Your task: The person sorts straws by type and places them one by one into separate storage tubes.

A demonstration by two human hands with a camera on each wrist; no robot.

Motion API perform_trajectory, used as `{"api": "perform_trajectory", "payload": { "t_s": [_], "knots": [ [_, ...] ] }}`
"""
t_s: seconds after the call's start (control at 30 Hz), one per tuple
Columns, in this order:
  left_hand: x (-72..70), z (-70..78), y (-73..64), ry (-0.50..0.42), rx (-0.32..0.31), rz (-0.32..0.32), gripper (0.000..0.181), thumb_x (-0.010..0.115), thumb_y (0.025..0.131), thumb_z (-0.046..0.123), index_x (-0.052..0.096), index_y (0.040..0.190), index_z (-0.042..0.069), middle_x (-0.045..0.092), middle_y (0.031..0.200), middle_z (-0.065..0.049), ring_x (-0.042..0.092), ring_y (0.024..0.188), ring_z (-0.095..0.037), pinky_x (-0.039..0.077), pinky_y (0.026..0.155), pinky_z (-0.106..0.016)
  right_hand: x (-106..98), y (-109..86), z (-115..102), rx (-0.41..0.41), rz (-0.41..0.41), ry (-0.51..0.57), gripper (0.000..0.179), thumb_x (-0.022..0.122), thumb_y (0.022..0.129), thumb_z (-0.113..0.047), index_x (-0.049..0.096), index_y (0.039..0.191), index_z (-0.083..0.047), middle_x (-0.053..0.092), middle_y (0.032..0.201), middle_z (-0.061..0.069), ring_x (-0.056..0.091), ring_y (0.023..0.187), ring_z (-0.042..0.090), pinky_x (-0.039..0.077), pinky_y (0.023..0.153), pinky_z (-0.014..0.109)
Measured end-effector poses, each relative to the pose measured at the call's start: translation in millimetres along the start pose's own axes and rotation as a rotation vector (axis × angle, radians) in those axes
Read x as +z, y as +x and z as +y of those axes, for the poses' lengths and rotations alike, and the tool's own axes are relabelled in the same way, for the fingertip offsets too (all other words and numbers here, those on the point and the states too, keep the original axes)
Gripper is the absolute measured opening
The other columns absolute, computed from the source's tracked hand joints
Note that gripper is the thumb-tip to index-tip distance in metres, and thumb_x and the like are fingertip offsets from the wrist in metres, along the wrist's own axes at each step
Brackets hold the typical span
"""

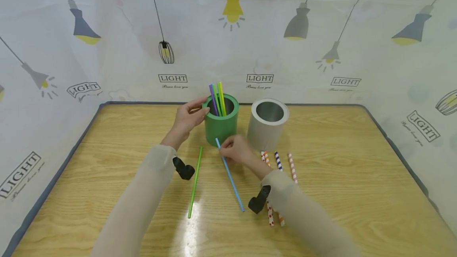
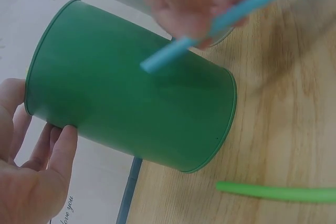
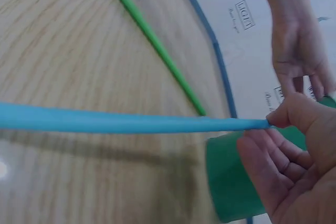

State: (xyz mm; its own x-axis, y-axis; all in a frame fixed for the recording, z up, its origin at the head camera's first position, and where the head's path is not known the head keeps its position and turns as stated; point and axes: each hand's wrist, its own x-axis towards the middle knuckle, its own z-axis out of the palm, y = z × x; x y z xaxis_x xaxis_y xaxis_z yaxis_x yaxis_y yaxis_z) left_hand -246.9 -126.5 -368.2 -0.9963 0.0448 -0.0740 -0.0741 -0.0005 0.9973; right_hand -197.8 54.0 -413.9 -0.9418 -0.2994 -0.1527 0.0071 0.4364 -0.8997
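My right hand [image 1: 236, 150] pinches a light blue straw [image 1: 233, 183] near its upper end, between thumb and fingers. The straw slants over the table, its tip in front of a green can [image 1: 221, 128]. My left hand [image 1: 187, 119] holds that can at its upper left side, thumb and fingers around the rim. Purple, blue, green and yellow straws [image 1: 222, 102] stand inside the can. In the left wrist view the can [image 2: 131, 87] fills the middle, with the blue straw [image 2: 231, 17] crossing before it. A loose green straw [image 1: 194, 183] lies to the left.
To the right of the green can stands a white can [image 1: 265, 130] with an open top. Several patterned straws [image 1: 292, 167], striped and dotted, lie in front of it, partly hidden under my right forearm. A printed backdrop [image 1: 200, 50] rises behind the wooden table [image 1: 357, 169].
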Motion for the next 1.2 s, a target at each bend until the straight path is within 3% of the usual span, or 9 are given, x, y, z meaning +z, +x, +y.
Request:
{"api": "perform_trajectory", "payload": {
  "t_s": [0.1, 0.37, 0.6, 0.83, 1.2],
  "knots": [
    [-0.2, 0.0, 0.2, -0.005, -0.004, 0.006, 0.043, 0.064, 0.087, 0.013, 0.054, 0.129, 0.012, 0.052, 0.122, -0.009, 0.053, 0.11, -0.02, 0.05, 0.084, -0.027, -8.9, -4.3, -10.8, -0.064, -0.025, 0.044, 0.007, 0.06, 0.077, 0.0, 0.064, 0.082, 0.005, 0.061, 0.062, 0.009, 0.059, 0.052, 0.02, 0.056, 0.054, 0.039],
    [-0.1, -0.2, -0.1, -0.009, -0.006, 0.009, 0.043, 0.064, 0.087, 0.012, 0.054, 0.129, 0.011, 0.053, 0.122, -0.01, 0.054, 0.109, -0.02, 0.05, 0.084, -0.027, -29.9, -12.0, -31.8, -0.216, -0.042, 0.085, 0.009, 0.061, 0.082, -0.004, 0.062, 0.086, 0.004, 0.061, 0.07, 0.008, 0.06, 0.057, 0.018, 0.055, 0.057, 0.03],
    [-1.1, -0.4, -0.1, 0.002, -0.002, -0.01, 0.045, 0.064, 0.087, 0.015, 0.053, 0.13, 0.013, 0.051, 0.123, -0.01, 0.052, 0.11, -0.021, 0.05, 0.085, -0.028, -47.5, -5.9, -51.6, -0.334, 0.046, 0.027, 0.009, 0.063, 0.082, -0.006, 0.064, 0.085, 0.003, 0.063, 0.069, 0.007, 0.06, 0.06, 0.033, 0.053, 0.053, 0.03],
    [-1.4, 0.2, -0.2, 0.001, -0.005, -0.004, 0.044, 0.064, 0.087, 0.014, 0.053, 0.13, 0.012, 0.051, 0.123, -0.01, 0.052, 0.112, -0.021, 0.05, 0.085, -0.028, -71.5, 7.3, -79.2, -0.374, 0.099, 0.014, 0.009, 0.063, 0.083, -0.004, 0.063, 0.087, 0.003, 0.064, 0.073, 0.011, 0.061, 0.058, 0.021, 0.056, 0.059, 0.039],
    [-1.5, -0.5, 2.7, 0.002, -0.017, 0.004, 0.044, 0.064, 0.087, 0.013, 0.054, 0.129, 0.013, 0.052, 0.121, -0.009, 0.054, 0.107, -0.019, 0.049, 0.086, -0.029, -109.2, 36.1, -124.6, -0.48, 0.207, 0.012, 0.01, 0.06, 0.086, -0.006, 0.063, 0.088, 0.004, 0.063, 0.071, 0.011, 0.06, 0.056, 0.016, 0.056, 0.058, 0.028]
  ]
}}
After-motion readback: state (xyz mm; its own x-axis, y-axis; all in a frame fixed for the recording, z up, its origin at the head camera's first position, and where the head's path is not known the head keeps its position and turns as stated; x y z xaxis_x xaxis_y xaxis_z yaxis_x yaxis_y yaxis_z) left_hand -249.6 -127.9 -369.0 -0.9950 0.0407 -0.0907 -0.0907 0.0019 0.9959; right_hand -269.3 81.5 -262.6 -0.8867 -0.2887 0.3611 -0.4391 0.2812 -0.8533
